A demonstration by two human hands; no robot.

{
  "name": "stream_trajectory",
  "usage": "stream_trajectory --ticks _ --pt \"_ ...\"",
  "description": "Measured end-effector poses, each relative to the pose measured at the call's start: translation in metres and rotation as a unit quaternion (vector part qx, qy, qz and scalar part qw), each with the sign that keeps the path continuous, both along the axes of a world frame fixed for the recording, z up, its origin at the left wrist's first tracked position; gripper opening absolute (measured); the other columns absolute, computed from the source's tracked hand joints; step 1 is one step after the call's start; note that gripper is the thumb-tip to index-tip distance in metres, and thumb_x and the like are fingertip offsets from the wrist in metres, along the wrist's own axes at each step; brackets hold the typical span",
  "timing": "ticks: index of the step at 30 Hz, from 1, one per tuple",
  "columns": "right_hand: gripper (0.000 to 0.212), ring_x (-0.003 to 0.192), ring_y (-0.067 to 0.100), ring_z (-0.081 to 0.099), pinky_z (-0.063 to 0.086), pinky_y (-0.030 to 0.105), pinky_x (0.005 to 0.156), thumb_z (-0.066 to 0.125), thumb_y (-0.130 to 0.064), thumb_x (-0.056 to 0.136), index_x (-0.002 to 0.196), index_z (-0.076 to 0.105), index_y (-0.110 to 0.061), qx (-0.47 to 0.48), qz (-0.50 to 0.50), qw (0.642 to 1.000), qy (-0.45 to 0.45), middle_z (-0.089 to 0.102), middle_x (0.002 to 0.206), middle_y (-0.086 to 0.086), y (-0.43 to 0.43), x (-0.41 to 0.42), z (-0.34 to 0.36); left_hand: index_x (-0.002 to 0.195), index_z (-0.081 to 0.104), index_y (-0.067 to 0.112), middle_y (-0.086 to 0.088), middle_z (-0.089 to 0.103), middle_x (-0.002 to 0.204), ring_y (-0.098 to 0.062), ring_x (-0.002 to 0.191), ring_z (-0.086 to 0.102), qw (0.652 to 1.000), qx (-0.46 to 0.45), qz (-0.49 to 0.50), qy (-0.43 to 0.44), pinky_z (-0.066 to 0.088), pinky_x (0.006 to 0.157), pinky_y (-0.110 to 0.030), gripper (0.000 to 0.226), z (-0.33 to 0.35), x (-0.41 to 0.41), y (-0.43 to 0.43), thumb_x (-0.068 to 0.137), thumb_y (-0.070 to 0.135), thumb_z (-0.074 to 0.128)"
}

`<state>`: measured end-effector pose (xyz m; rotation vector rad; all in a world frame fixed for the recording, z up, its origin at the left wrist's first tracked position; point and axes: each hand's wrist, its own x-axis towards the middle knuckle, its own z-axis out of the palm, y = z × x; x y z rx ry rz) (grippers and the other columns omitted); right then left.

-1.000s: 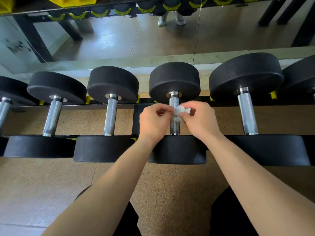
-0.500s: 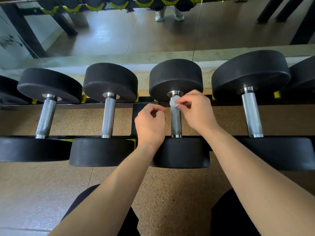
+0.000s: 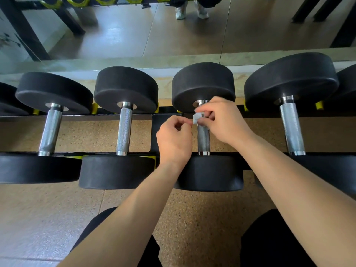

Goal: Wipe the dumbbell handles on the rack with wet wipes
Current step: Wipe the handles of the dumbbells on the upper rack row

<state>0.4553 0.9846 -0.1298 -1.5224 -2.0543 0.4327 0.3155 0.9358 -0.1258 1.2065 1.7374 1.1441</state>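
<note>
two hands over one dumbbell handle (image 3: 203, 140): right hand (image 3: 225, 122) pinches wipe (image 3: 196, 118); left hand (image 3: 174, 140) curled, grip unclear.

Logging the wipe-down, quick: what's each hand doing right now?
Left hand: fingers curled beside the wet wipe; cannot tell if it pinches it.
Right hand: pinches the wet wipe at the dumbbell handle.

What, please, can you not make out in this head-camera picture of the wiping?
All in the head view:
- The wipe: mostly hidden in the right hand's pinch, so its size and wetness are unclear.
- Whether the left hand touches the wipe: its curled fingers cover the contact.
- The handle's upper part: covered by the right hand.
- The far-left dumbbell and far-right dumbbell: cut off by the frame edges.
</note>
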Motion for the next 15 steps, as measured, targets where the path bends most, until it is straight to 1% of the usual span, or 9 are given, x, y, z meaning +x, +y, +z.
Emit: stream_trajectory --ticks 1,2,4,6,9,11,13,15 --pt "0.024 0.076 0.003 0.052 0.040 0.016 0.072 0.072 -0.022 0.091 0.115 0.074 -0.019 0.003 0.008 1.000 -0.011 0.056 0.097 -0.005 0.001 0.001 -0.002 0.092 0.071 0.023 0.008 0.069 0.084 -0.010 0.080 0.066 1.000 0.000 -0.002 0.000 0.055 0.074 -0.023 0.020 0.000 0.000 0.000 0.096 0.011 0.055" --pt "0.022 0.080 0.007 0.054 0.041 0.019 0.074 0.071 -0.020 0.091 0.112 0.075 -0.018 0.005 0.015 1.000 -0.020 0.057 0.099 -0.005 0.000 0.002 -0.003 0.092 0.071 0.023 0.008 0.069 0.083 -0.010 0.079 0.065 1.000 0.000 -0.003 0.001 0.054 0.071 -0.020 0.020 0.001 0.000 0.000 0.096 0.011 0.055" --pt "0.013 0.086 0.010 0.054 0.039 0.022 0.075 0.072 -0.019 0.090 0.102 0.077 -0.016 0.017 0.020 0.999 -0.038 0.055 0.099 -0.006 -0.002 0.004 -0.003 0.093 0.071 0.022 0.008 0.069 0.083 -0.009 0.078 0.065 1.000 -0.001 -0.004 0.003 0.050 0.065 -0.014 0.020 0.000 -0.001 0.000 0.096 0.011 0.055" --pt "0.010 0.086 0.009 0.052 0.036 0.022 0.075 0.073 -0.020 0.089 0.097 0.077 -0.017 0.019 0.026 0.998 -0.057 0.055 0.098 -0.007 -0.004 0.006 -0.001 0.092 0.071 0.023 0.008 0.069 0.083 -0.009 0.078 0.065 1.000 -0.001 -0.004 0.001 0.047 0.062 -0.010 0.020 0.001 -0.001 0.000 0.096 0.011 0.055" --pt "0.007 0.084 0.006 0.054 0.039 0.022 0.074 0.076 -0.023 0.086 0.093 0.076 -0.022 -0.041 0.090 0.992 -0.076 0.055 0.092 -0.014 -0.011 0.012 0.002 0.089 0.071 0.023 0.008 0.069 0.083 -0.008 0.081 0.065 1.000 0.001 -0.003 -0.004 0.050 0.070 -0.017 0.021 0.001 0.000 -0.001 0.094 0.009 0.055" --pt "0.007 0.081 0.004 0.057 0.045 0.026 0.071 0.079 -0.022 0.082 0.087 0.075 -0.025 -0.088 0.133 0.984 -0.085 0.057 0.089 -0.015 -0.014 0.014 0.002 0.089 0.071 0.023 0.009 0.069 0.084 -0.008 0.083 0.066 1.000 0.003 -0.002 0.000 0.052 0.074 -0.020 0.022 0.000 -0.001 0.000 0.094 0.009 0.054" --pt "0.008 0.078 -0.001 0.054 0.046 0.025 0.071 0.080 -0.020 0.081 0.087 0.076 -0.023 -0.070 0.120 0.988 -0.069 0.057 0.087 -0.014 -0.008 0.015 -0.001 0.088 0.071 0.023 0.009 0.069 0.082 -0.008 0.079 0.065 1.000 0.003 0.001 -0.002 0.052 0.071 -0.018 0.022 0.000 -0.001 0.001 0.094 0.009 0.054" --pt "0.007 0.075 -0.003 0.051 0.039 0.019 0.068 0.080 -0.020 0.082 0.087 0.076 -0.021 -0.018 0.072 0.996 -0.042 0.055 0.085 -0.012 0.000 0.013 -0.002 0.087 0.071 0.023 0.008 0.068 0.079 -0.007 0.075 0.063 1.000 0.002 0.001 0.000 0.048 0.063 -0.012 0.023 0.000 0.000 0.001 0.094 0.009 0.054"
